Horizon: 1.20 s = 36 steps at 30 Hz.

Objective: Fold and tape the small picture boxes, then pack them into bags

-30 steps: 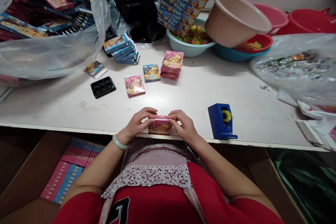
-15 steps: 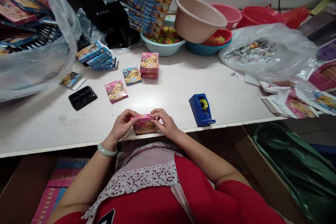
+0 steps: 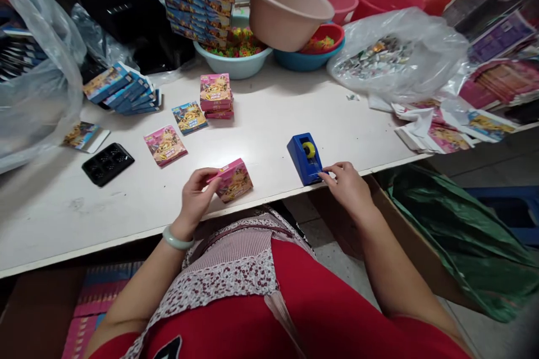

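My left hand (image 3: 199, 197) grips a small pink printed box (image 3: 234, 180) by its left end. The box stands tilted near the front edge of the table. To the right, my right hand (image 3: 347, 188) pinches the tape end at the front lip of a blue tape dispenser (image 3: 301, 160), which carries a yellow-cored roll. A flat pink box (image 3: 165, 146) and a blue box (image 3: 189, 117) lie beyond my left hand. Behind them is a short stack of pink boxes (image 3: 215, 93). A black moulded tray (image 3: 108, 163) rests at the left beside an opened blue carton (image 3: 84, 137).
Blue boxes (image 3: 122, 90) lean in a pile at the back left, near a clear bag (image 3: 63, 95). Tall stacked cartons (image 3: 197, 0) and a blue basin (image 3: 236, 64) line the back. Flattened pink cartons (image 3: 446, 134) and a bag of scraps (image 3: 396, 61) occupy the right side.
My right hand has left the pink box and moved right to the tape dispenser. The left hand keeps the box, now turned at an angle. The view has shifted to the right.
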Available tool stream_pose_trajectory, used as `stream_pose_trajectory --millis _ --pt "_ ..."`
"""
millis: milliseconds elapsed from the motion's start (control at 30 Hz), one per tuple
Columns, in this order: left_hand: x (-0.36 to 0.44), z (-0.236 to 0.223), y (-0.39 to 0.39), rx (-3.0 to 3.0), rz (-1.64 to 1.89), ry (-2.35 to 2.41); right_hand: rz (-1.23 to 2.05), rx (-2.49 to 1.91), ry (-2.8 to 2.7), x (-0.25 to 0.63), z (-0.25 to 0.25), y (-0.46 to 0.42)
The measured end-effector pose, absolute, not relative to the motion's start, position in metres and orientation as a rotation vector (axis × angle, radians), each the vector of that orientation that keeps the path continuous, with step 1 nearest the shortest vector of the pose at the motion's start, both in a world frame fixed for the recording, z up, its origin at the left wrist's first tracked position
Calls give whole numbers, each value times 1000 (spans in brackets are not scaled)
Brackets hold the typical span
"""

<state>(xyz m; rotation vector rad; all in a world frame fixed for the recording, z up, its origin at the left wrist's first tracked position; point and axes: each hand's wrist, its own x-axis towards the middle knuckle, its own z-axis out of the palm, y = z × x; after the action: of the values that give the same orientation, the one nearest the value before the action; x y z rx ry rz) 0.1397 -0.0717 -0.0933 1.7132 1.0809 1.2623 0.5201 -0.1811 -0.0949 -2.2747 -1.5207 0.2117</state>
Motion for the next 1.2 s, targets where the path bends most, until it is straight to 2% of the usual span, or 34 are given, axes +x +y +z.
stream_pose_trajectory --millis 100,367,567,633,733,867,1000,1100,1200 --pt "154 -93 -73 1901 1196 1031 372 -2229 -1401 523 -103 -178" --pt "151 -97 -78 2007 1177 1053 676 -1703 -761 508 -129 -187" --pt "152 -96 -79 2061 1218 1010 359 -1869 -986 506 -141 -201" --pt "153 -94 -79 2104 1213 989 389 -1969 -1090 504 -135 -205" --pt "153 -90 -80 2196 1184 946 667 -1927 -1120 478 -111 -205" --pt "153 -84 -79 2353 1159 887 1169 -1478 -1115 405 -77 -174" --pt "151 -77 -75 2649 941 762 1407 -1185 -1103 353 -72 -124" --pt "150 -75 -71 2767 798 704 1347 -1308 -1172 345 -80 -105" --pt "150 -77 -65 2623 902 679 1088 -1548 -1422 352 -87 -100"
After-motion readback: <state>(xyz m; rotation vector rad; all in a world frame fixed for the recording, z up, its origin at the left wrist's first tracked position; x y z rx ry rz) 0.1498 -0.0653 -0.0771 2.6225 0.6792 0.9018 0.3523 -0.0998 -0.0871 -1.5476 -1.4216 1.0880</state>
